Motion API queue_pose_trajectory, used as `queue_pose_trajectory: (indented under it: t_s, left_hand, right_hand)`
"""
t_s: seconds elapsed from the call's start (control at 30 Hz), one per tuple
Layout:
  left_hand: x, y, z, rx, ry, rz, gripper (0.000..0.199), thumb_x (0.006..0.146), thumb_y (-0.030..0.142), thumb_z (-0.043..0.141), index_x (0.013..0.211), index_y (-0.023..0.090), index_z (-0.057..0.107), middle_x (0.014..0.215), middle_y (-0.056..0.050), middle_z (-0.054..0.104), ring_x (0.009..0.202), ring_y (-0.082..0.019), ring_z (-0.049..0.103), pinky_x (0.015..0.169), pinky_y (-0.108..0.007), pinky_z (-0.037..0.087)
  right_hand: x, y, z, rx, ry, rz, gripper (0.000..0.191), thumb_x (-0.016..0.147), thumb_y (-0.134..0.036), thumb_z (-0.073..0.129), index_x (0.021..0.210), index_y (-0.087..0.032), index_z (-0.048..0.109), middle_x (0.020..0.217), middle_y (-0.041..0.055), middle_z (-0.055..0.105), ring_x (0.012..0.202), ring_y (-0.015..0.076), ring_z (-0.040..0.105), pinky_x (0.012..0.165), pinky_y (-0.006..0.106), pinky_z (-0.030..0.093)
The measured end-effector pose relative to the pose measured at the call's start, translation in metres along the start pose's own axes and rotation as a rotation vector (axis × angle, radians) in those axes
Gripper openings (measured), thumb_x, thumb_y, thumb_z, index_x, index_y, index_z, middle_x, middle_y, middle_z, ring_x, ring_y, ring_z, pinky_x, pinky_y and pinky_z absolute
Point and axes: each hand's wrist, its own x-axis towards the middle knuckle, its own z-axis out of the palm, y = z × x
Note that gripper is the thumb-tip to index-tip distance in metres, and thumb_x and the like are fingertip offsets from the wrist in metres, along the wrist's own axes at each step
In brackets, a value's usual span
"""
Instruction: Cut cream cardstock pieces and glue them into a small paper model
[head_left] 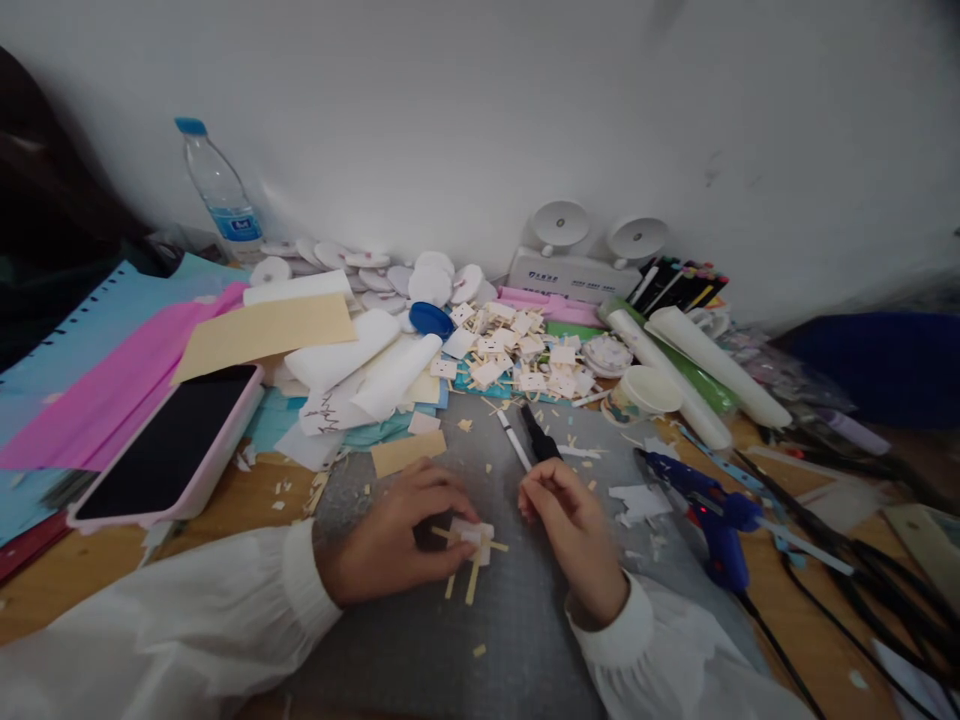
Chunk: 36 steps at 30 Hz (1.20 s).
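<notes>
A small pale paper figure (pixel 484 550) with thin strip arms and legs is over the grey mat, pinched by the thumb and fingers of my left hand (pixel 409 525). To its right, my right hand (pixel 566 520) is curled with its fingertips together. What they hold, if anything, is hidden. Just beyond those fingers are a white pen (pixel 514 438) and a black pen (pixel 538 435); whether the hand touches either one I cannot tell. Farther back lies a pile of similar paper figures (pixel 510 350), some with drawn faces.
A blue glue gun (pixel 709 510) and its cord lie on the right, near black scissors (pixel 892 590). A paper cup (pixel 641 395) stands behind the grey mat (pixel 517 660). On the left are a phone (pixel 172 445), coloured paper and a water bottle (pixel 221 190). Paper scraps are scattered about.
</notes>
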Motion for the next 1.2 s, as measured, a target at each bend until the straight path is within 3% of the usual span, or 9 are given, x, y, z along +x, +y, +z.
queue_pose_trajectory:
  t_s: [0.17, 0.27, 0.37, 0.47, 0.6, 0.73, 0.83, 0.97, 1.2]
  left_hand:
    - [0.001, 0.002, -0.001, 0.096, -0.055, 0.034, 0.021, 0.076, 0.024, 0.069, 0.096, 0.020, 0.065, 0.098, -0.006, 0.062, 0.097, -0.022, 0.055, 0.089, -0.035, 0.042]
    - [0.002, 0.003, -0.009, 0.117, 0.040, 0.019, 0.020, 0.080, 0.024, 0.065, 0.099, 0.020, 0.063, 0.101, -0.005, 0.061, 0.100, -0.021, 0.055, 0.091, -0.034, 0.042]
    - [0.005, -0.001, -0.022, 0.163, 0.166, -0.018, 0.007, 0.087, 0.022, 0.055, 0.091, 0.019, 0.060, 0.092, -0.004, 0.061, 0.090, -0.017, 0.057, 0.083, -0.030, 0.045]
    - [0.006, -0.010, -0.037, 0.276, 0.235, -0.087, 0.010, 0.088, 0.023, 0.051, 0.091, 0.018, 0.059, 0.089, -0.005, 0.061, 0.084, -0.018, 0.057, 0.077, -0.031, 0.046]
    - [0.003, -0.023, -0.047, 0.491, 0.161, -0.125, 0.020, 0.085, 0.023, 0.053, 0.102, 0.016, 0.061, 0.098, -0.009, 0.061, 0.094, -0.024, 0.056, 0.085, -0.038, 0.045]
    - [0.002, -0.033, -0.045, 0.581, 0.104, -0.180, 0.026, 0.081, 0.022, 0.057, 0.106, 0.017, 0.061, 0.102, -0.010, 0.064, 0.097, -0.027, 0.057, 0.087, -0.041, 0.044]
    - [0.004, -0.033, -0.043, 0.552, 0.121, -0.200, 0.027, 0.082, 0.022, 0.054, 0.108, 0.017, 0.060, 0.100, -0.009, 0.066, 0.094, -0.026, 0.060, 0.084, -0.039, 0.045]
    - [0.007, -0.021, -0.051, 0.421, 0.195, -0.221, 0.023, 0.086, 0.031, 0.049, 0.102, 0.017, 0.060, 0.085, -0.004, 0.065, 0.076, -0.020, 0.060, 0.069, -0.030, 0.046]
    - [-0.005, 0.001, -0.074, -0.027, 0.319, -0.356, 0.030, 0.079, 0.045, 0.062, 0.094, 0.020, 0.057, 0.087, -0.003, 0.065, 0.082, -0.021, 0.062, 0.068, -0.028, 0.050]
  right_hand:
    - [0.004, 0.010, -0.003, -0.189, 0.011, -0.114, 0.014, 0.085, -0.029, 0.051, 0.074, -0.021, 0.052, 0.068, -0.0012, 0.054, 0.064, 0.0142, 0.052, 0.062, 0.027, 0.041]
    - [0.006, 0.015, -0.005, -0.271, 0.009, -0.202, 0.011, 0.087, -0.026, 0.048, 0.078, -0.021, 0.052, 0.075, 0.0013, 0.059, 0.071, 0.0159, 0.057, 0.067, 0.028, 0.045]
    - [0.008, 0.016, -0.007, -0.305, 0.018, -0.266, 0.009, 0.088, -0.023, 0.046, 0.082, -0.020, 0.052, 0.083, 0.0041, 0.063, 0.079, 0.0172, 0.060, 0.072, 0.029, 0.047]
    - [0.010, 0.017, -0.007, -0.360, 0.016, -0.323, 0.008, 0.085, -0.019, 0.046, 0.081, -0.021, 0.053, 0.087, 0.0056, 0.064, 0.083, 0.0189, 0.060, 0.076, 0.032, 0.046]
    - [0.013, 0.018, -0.009, -0.468, 0.006, -0.438, 0.007, 0.077, -0.015, 0.049, 0.078, -0.021, 0.053, 0.086, 0.0080, 0.062, 0.088, 0.0239, 0.056, 0.083, 0.039, 0.042]
    - [0.011, 0.014, -0.010, -0.539, -0.033, -0.522, 0.009, 0.076, -0.015, 0.050, 0.082, -0.021, 0.054, 0.088, 0.0080, 0.061, 0.090, 0.0241, 0.054, 0.083, 0.039, 0.041]
    - [0.003, 0.007, -0.008, -0.613, -0.168, -0.588, 0.009, 0.076, -0.020, 0.057, 0.084, -0.021, 0.055, 0.088, 0.0062, 0.061, 0.088, 0.0228, 0.054, 0.081, 0.037, 0.041]
    - [-0.009, 0.002, 0.000, -0.770, -0.390, -0.671, 0.014, 0.076, -0.026, 0.063, 0.086, -0.020, 0.056, 0.092, 0.0063, 0.061, 0.092, 0.0231, 0.052, 0.083, 0.037, 0.040]
    - [-0.012, 0.008, 0.007, -0.792, -0.408, -0.728, 0.003, 0.083, -0.022, 0.058, 0.084, -0.020, 0.057, 0.089, 0.0052, 0.060, 0.090, 0.0202, 0.051, 0.081, 0.034, 0.039]
